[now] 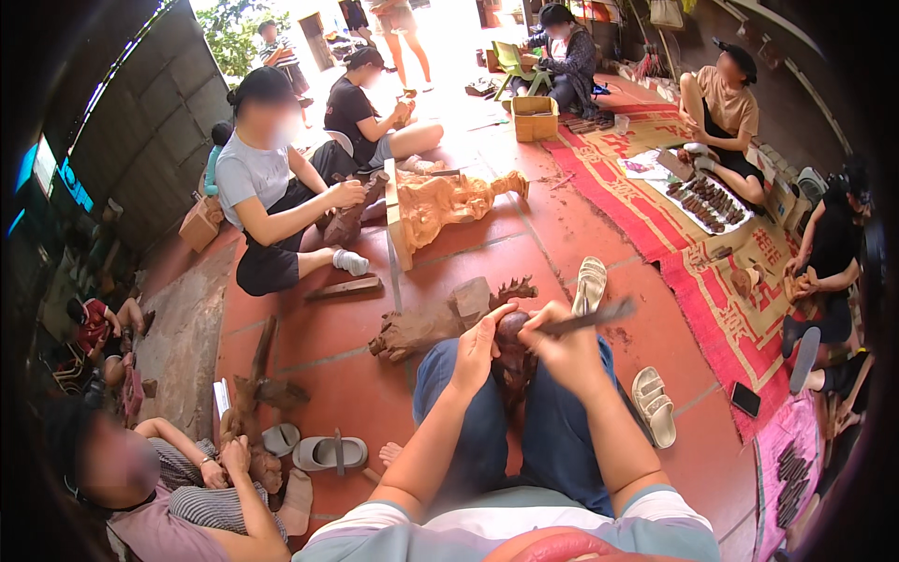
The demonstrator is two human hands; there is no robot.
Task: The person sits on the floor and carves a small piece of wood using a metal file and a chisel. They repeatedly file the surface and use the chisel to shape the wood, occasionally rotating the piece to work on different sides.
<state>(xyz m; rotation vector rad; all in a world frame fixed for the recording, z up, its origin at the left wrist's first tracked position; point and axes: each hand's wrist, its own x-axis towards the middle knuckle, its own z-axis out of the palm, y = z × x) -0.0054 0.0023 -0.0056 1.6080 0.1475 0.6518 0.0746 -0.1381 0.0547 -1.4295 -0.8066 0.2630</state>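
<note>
A reddish-brown wood carving [512,363] with a rounded top stands upright between my knees, its lower part in shadow. My left hand [476,345] grips it at the upper left side, the fingertips resting near its top. In my right hand [565,348], closed, is a dark narrow tool [599,317] whose long end sticks out to the right. Motion blurs this end, and the fingers hide the other end, close against the carving's top. Just beyond my knees lies a large brown wood carving [426,323] with a jagged right end.
An orange wooden figure [445,208] lies farther off, near a seated person working wood. Sandals [653,406] and a phone [745,400] lie to my right. A red patterned mat [646,201] bears rows of small dark pieces. Another person sits close at lower left.
</note>
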